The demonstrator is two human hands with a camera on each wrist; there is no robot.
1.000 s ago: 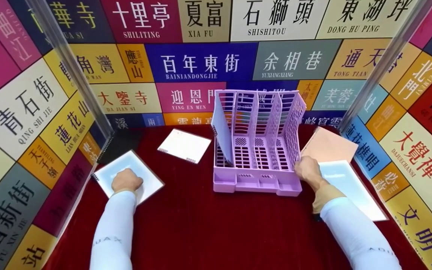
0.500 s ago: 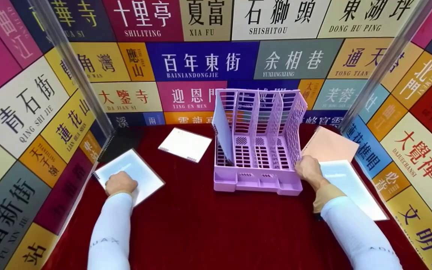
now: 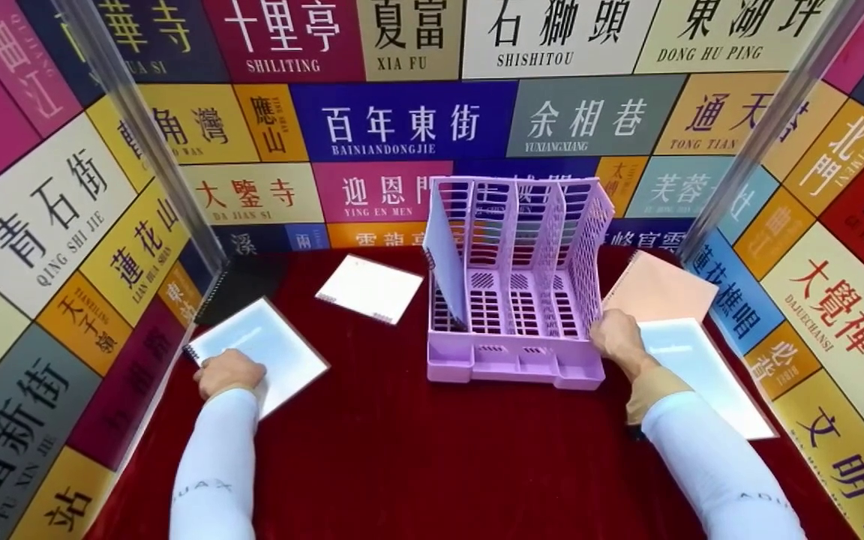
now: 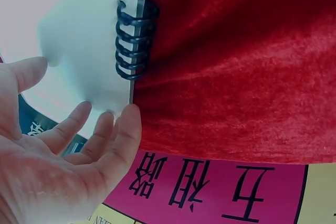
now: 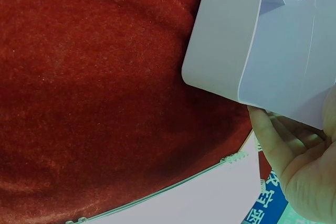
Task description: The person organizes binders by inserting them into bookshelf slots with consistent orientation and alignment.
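Note:
My left hand (image 3: 229, 373) is over the left part of a spiral notebook (image 3: 286, 364) with a pale glossy cover, lying tilted on the red cloth. In the left wrist view, the slightly bent fingers of this hand (image 4: 63, 169) spread at the notebook's face, close to its black coil (image 4: 131, 45). A purple file rack (image 3: 514, 352) with several slots stands upright at centre right. My right hand (image 3: 618, 341) holds its right side near the front corner; the right wrist view shows the fingers of this hand (image 5: 310, 182) behind the rack's edge. A blue notebook (image 3: 445, 262) leans in the leftmost slot.
A black notebook (image 3: 241, 289) lies at the back left and a white one (image 3: 370, 289) at the back middle. Right of the rack, a peach notebook (image 3: 661, 289) partly underlies a larger pale notebook (image 3: 709, 382). Sign-covered walls (image 3: 402, 120) enclose the table's back and sides.
My left hand has slid left and slightly toward me across the pale notebook, from its middle to its coil side. The right hand and the rack have stayed in place.

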